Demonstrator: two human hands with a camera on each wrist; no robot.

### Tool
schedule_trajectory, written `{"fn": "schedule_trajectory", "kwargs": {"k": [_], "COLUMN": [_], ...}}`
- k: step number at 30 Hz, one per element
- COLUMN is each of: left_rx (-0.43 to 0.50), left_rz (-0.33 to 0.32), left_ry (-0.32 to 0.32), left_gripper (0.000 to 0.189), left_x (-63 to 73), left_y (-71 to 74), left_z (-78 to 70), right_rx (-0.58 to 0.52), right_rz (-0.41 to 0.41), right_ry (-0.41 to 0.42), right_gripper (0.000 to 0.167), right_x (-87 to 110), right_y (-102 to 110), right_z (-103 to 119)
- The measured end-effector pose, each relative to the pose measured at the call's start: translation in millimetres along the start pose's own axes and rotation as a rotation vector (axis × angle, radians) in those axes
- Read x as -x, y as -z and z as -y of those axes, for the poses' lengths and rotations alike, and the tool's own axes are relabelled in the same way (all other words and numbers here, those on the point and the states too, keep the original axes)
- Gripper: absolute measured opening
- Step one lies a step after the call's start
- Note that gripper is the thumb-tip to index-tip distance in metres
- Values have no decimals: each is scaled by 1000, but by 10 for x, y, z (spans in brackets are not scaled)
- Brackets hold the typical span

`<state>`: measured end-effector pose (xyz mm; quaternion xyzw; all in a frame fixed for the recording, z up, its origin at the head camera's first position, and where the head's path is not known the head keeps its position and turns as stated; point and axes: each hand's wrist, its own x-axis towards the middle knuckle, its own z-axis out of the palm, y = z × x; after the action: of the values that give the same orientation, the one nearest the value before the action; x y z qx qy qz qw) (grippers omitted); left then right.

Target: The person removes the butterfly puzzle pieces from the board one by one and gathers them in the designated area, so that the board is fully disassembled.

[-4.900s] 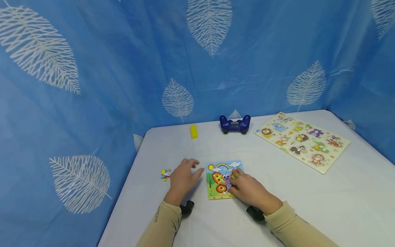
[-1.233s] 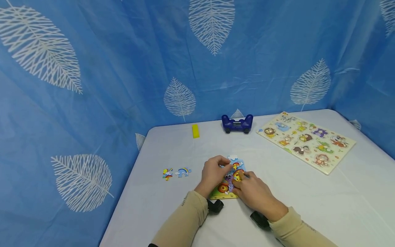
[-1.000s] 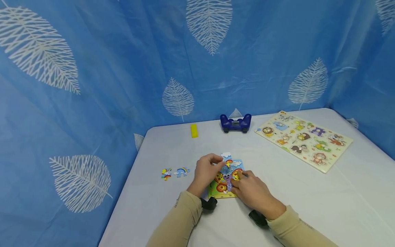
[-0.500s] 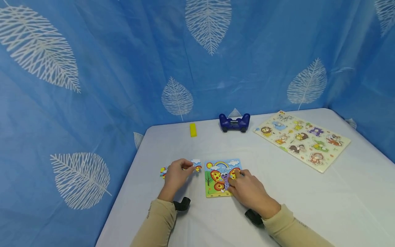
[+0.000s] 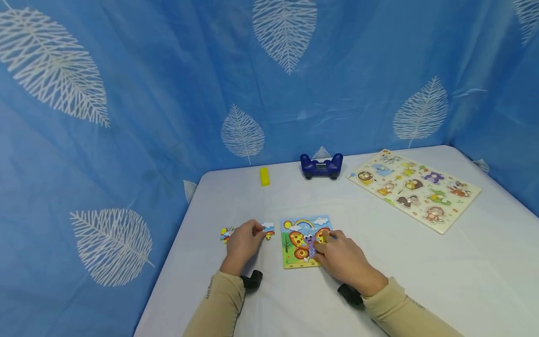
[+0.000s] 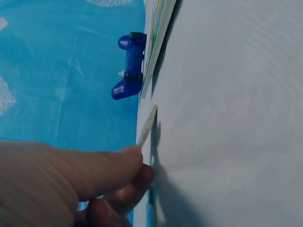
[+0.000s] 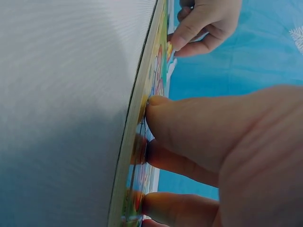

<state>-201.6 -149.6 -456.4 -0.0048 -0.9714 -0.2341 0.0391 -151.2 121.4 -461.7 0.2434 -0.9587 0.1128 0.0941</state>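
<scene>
My left hand (image 5: 242, 245) pinches a jigsaw piece (image 5: 268, 229) printed with a white cloud on blue sky, just left of the square butterfly puzzle board (image 5: 290, 257). In the left wrist view the jigsaw piece (image 6: 149, 125) is seen edge-on, held between thumb and finger close over the table. My right hand (image 5: 345, 260) rests on the board's right side. Its thumb and fingertips (image 7: 158, 106) press the picture face in the right wrist view. Another colourful jigsaw piece (image 5: 226, 233) lies left of my left hand, partly covered by it.
At the back of the white table (image 5: 400, 281) lie a yellow block (image 5: 264, 177) and a dark blue game controller (image 5: 321, 166). A larger animal puzzle board (image 5: 414, 192) lies at the right rear. Blue leaf-patterned cloth (image 5: 189, 93) hangs behind.
My left hand has carried the cloud piece from above the puzzle board leftward and down to the table. The rainbow piece there is now hidden behind it. My right hand stays on the board.
</scene>
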Motion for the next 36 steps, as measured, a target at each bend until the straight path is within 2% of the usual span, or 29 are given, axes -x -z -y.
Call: {"fn": "schedule_trajectory", "kwargs": {"k": [6,16,19,22,26,28,32,34,36], "left_rx": [-25,-23,-18,-13,27,74,178,201,193], "left_rz": [38,60,50,5,-42,1,201,289,339], "left_ry": [10,44,46,26,-47,-99,-188,-204,-214], "left_gripper": [9,10,10,13,20,22,32,40,47], "left_x": [-42,-66,-65,-53,-18,11,72,96,108], "left_y": [-20,-34,-32,-31,-44,-58,-100,-117,-133], "left_z": [-34,-36,-34,-37,-66,-95,-168,-199,-216], "right_rx": [11,8,7,10,17,15,24,34,28], "right_rz": [-11,-11,-10,-13,-17,-14,-5,-13,-38], "right_ry": [5,-5,-5,-1,14,21,19,13,7], "right_gripper": [25,29,30,30,30,31,32,31,30], "right_x": [20,30,34,36,26,20,15,18,15], "right_y": [20,15,18,22,17,14,4,1,-4], "right_z": [-23,-31,-34,-36,-36,-32,-25,-21,-18]}}
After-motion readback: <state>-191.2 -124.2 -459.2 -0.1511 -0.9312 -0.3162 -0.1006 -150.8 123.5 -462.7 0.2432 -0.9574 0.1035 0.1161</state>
